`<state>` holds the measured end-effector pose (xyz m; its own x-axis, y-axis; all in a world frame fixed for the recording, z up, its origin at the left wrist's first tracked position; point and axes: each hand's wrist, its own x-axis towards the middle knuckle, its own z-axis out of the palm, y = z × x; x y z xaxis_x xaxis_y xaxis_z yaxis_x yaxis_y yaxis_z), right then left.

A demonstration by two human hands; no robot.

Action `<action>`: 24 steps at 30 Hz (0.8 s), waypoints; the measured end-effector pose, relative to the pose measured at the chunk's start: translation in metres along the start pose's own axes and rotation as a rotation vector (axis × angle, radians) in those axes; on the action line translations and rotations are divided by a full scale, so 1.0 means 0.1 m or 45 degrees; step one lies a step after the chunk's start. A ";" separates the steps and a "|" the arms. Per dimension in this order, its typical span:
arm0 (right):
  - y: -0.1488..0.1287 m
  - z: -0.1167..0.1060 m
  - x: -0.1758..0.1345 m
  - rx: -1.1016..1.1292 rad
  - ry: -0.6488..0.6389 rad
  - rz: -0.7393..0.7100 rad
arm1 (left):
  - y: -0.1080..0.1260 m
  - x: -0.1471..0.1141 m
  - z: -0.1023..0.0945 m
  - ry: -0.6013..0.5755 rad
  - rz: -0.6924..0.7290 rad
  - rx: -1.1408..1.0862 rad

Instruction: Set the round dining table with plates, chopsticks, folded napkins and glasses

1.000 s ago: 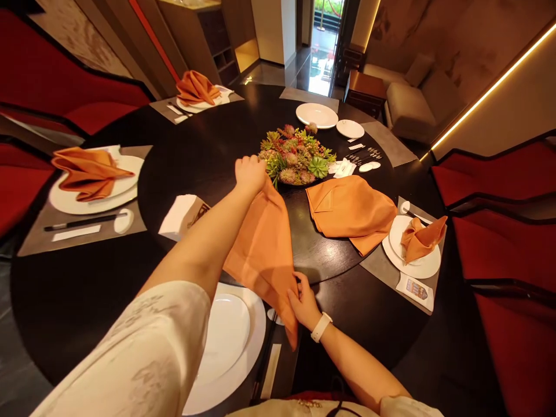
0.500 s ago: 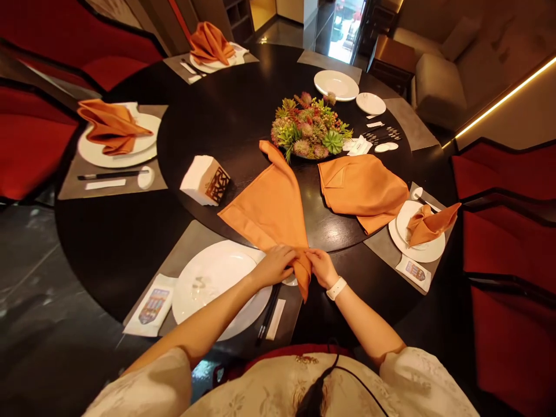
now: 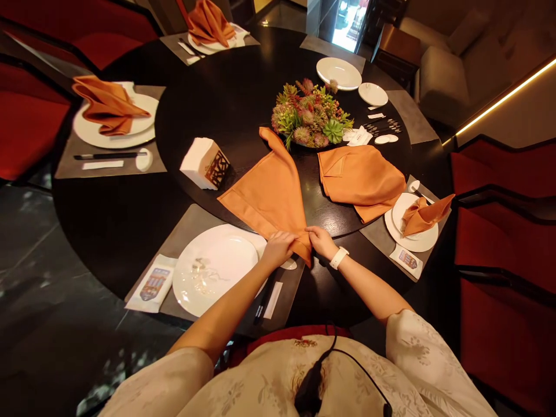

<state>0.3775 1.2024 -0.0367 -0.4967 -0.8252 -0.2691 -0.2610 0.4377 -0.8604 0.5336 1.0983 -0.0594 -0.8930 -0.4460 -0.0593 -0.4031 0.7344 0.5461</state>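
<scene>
An orange cloth napkin point(image 3: 271, 188) lies partly folded on the round turntable, its near end drawn narrow over the turntable's front edge. My left hand point(image 3: 280, 248) is closed on the left side of that narrow end. From the right, my right hand point(image 3: 321, 240) pinches the napkin's edge between thumb and fingers. Below the hands a corner of the cloth hangs down. Close to my left forearm is a large white plate with a smaller one on it point(image 3: 217, 269). A heap of orange napkins point(image 3: 362, 179) rests on the turntable to the right.
A flower centrepiece point(image 3: 310, 116) stands mid-turntable, with a paper napkin holder point(image 3: 204, 163) to its left. Place settings with folded napkins point(image 3: 110, 107) ring the black table. Black chopsticks point(image 3: 263, 304) and a wrapped packet point(image 3: 152, 284) flank the near plate. Red chairs point(image 3: 499, 243) line the right side.
The whole scene has shifted slightly upward as my view tilted. Both hands have moved a little away from me, still on the napkin's narrow end, and its hanging corner looks shorter.
</scene>
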 end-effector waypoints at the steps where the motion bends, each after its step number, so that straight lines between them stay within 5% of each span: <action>1: -0.04 -0.06 -0.01 -0.306 -0.019 -0.114 | 0.00 0.01 0.01 0.015 -0.016 -0.045; 4: -0.18 -0.23 -0.05 -1.039 -0.146 -0.346 | -0.01 0.08 0.01 0.043 -0.084 -0.163; 8: -0.30 -0.36 -0.06 -1.366 -0.248 -0.558 | 0.03 0.22 0.01 0.014 -0.364 -0.111; 14: -0.12 -0.34 0.01 -1.256 -0.297 -0.661 | 0.05 0.41 -0.02 -0.034 -0.525 -0.078; 18: 0.09 -0.25 0.06 -1.117 -0.297 -0.654 | 0.05 0.42 -0.03 0.161 -0.515 -0.171; 21: 0.19 -0.20 0.10 -1.106 -0.283 -0.632 | 0.08 0.30 -0.02 0.312 -0.354 -0.038; 24: 0.24 -0.18 0.13 -1.069 -0.256 -0.628 | 0.07 0.16 0.00 0.179 -0.108 0.189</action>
<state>0.3497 1.2092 -0.0530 -0.0459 -0.9941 -0.0986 -0.9404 0.0763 -0.3314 0.5163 1.0963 -0.0566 -0.8220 -0.5691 0.0230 -0.5101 0.7535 0.4147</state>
